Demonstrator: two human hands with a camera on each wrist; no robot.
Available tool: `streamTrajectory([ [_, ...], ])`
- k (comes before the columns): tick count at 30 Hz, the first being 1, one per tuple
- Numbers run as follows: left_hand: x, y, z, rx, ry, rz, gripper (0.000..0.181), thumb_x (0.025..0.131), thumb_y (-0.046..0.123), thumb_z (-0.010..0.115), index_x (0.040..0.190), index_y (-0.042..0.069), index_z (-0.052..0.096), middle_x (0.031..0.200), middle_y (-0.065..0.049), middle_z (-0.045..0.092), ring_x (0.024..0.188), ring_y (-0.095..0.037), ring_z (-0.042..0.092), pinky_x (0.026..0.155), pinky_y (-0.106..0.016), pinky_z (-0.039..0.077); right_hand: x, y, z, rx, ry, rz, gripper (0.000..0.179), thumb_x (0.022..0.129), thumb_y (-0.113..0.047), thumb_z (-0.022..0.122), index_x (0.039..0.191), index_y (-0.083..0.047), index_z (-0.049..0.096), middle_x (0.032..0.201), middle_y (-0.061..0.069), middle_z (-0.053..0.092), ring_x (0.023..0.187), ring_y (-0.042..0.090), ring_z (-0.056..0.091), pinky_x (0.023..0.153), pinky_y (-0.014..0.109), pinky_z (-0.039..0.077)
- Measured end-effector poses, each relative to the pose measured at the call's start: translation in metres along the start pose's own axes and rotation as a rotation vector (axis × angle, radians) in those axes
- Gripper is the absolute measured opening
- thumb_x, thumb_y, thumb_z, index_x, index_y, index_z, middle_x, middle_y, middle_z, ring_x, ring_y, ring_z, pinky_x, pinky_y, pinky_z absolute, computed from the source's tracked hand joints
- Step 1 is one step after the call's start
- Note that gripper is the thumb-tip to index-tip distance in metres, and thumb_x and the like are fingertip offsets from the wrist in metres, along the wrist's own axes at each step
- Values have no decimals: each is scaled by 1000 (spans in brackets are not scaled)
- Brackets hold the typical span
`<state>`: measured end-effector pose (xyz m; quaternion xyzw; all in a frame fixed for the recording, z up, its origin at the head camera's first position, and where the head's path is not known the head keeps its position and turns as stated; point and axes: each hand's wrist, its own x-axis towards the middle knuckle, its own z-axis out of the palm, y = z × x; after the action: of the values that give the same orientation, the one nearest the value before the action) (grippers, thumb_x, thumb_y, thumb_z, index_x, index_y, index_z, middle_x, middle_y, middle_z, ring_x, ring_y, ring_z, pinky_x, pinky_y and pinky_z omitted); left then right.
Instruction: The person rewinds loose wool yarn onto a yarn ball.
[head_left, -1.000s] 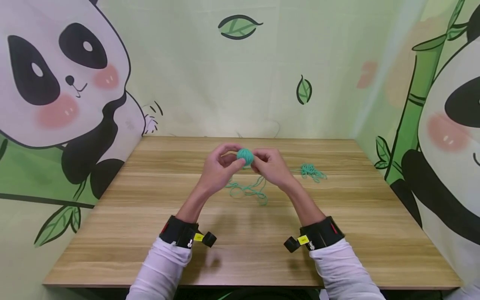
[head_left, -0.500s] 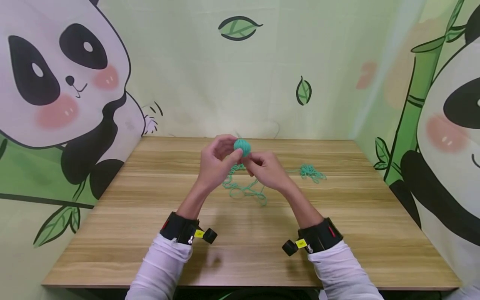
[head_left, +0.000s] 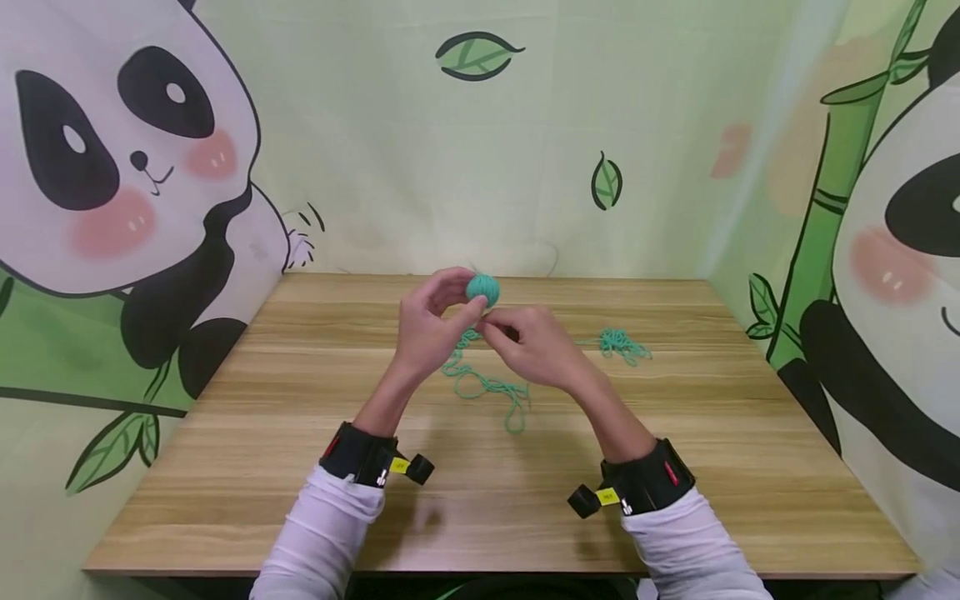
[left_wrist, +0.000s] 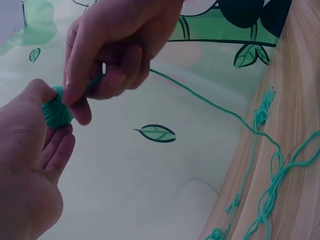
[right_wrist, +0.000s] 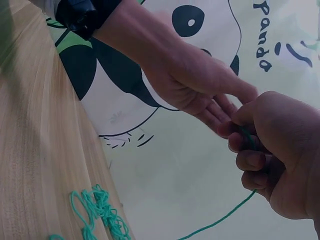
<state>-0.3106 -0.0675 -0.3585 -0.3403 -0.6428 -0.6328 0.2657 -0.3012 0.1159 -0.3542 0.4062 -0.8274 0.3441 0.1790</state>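
Observation:
A small ball of teal yarn (head_left: 483, 289) is held up above the table between the thumb and fingers of my left hand (head_left: 432, 323). Just below and to the right of it, my right hand (head_left: 536, 346) pinches the yarn strand (left_wrist: 200, 97) with curled fingers. In the left wrist view the right fingers touch or nearly touch the yarn ball (left_wrist: 57, 112). From the right hand the strand runs down to loose yarn on the table. The right wrist view shows the strand (right_wrist: 220, 220) leaving the curled fingers; the ball is hidden there.
Loose loops of teal yarn (head_left: 487, 385) lie on the wooden table (head_left: 300, 483) below the hands. A tangled yarn heap (head_left: 621, 343) lies farther right. Behind the table's back edge hangs a panda-printed backdrop (head_left: 525, 167).
The ball has risen slightly and shifted left with my left hand. My right hand has moved left and a little down beneath it. The loose yarn's front loop has slid toward me.

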Motion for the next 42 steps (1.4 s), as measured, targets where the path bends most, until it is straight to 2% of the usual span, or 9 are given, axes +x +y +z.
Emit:
streamTrajectory([
  [4,-2,-1,-1,24,-36,0,34,88,-10,71,120,-17,64,106,-27,71,93,-30,70,88,-41,60,-2,-5,-8,14,-18,24,22,105,-15,59,87,-10,72,60,-4,47,51,8,41,48,20,32],
  [8,-3,-4,-3,15,-74,11,35,90,-11,70,122,-19,62,108,-28,70,94,-33,69,88,-46,59,-3,-8,-16,40,-7,38,20,105,-17,61,94,-9,76,62,-3,51,53,9,43,48,20,35],
  [12,-5,-17,-5,5,-103,4,34,91,-8,71,124,-15,64,111,-23,71,97,-29,69,89,-44,59,-2,-9,-23,91,28,23,20,104,-16,63,93,-6,77,64,-1,54,53,10,44,48,21,35],
  [15,-5,-15,-6,-11,-130,-3,33,92,-9,70,125,-14,63,112,-22,71,99,-31,68,91,-44,59,-2,-9,-27,134,51,19,19,104,-14,64,94,-5,77,63,1,54,52,11,43,47,20,35],
  [18,-6,-4,-5,-37,-156,-13,33,92,-13,67,124,-17,61,111,-29,69,100,-37,67,92,-48,58,-2,-10,-30,171,69,40,19,103,-14,64,97,-4,78,63,1,54,52,12,42,47,20,34],
  [25,-7,-3,-7,-54,-204,-55,34,92,-12,69,125,-13,63,112,-27,70,103,-34,68,91,-53,58,-3,-7,-35,234,119,75,19,103,-15,64,101,-3,79,63,1,59,49,14,43,44,20,35],
  [28,-8,-2,-8,-54,-227,-74,32,92,-11,69,124,-13,64,112,-27,71,101,-34,68,89,-49,59,-3,-6,-37,260,136,76,19,103,-16,65,101,-3,79,64,1,60,49,14,43,44,19,35],
  [35,-10,2,-9,-81,-297,-116,30,93,-10,68,122,-14,64,107,-28,71,90,-37,67,79,-29,60,-1,-6,-38,288,141,76,14,101,-10,66,100,-1,77,63,2,59,48,14,41,44,19,34],
  [42,-12,5,-10,-103,-368,-132,30,93,-11,66,122,-16,63,107,-29,70,90,-40,66,79,-27,60,1,-21,-43,272,171,54,12,99,5,64,99,10,75,69,8,62,52,10,44,48,18,37],
])
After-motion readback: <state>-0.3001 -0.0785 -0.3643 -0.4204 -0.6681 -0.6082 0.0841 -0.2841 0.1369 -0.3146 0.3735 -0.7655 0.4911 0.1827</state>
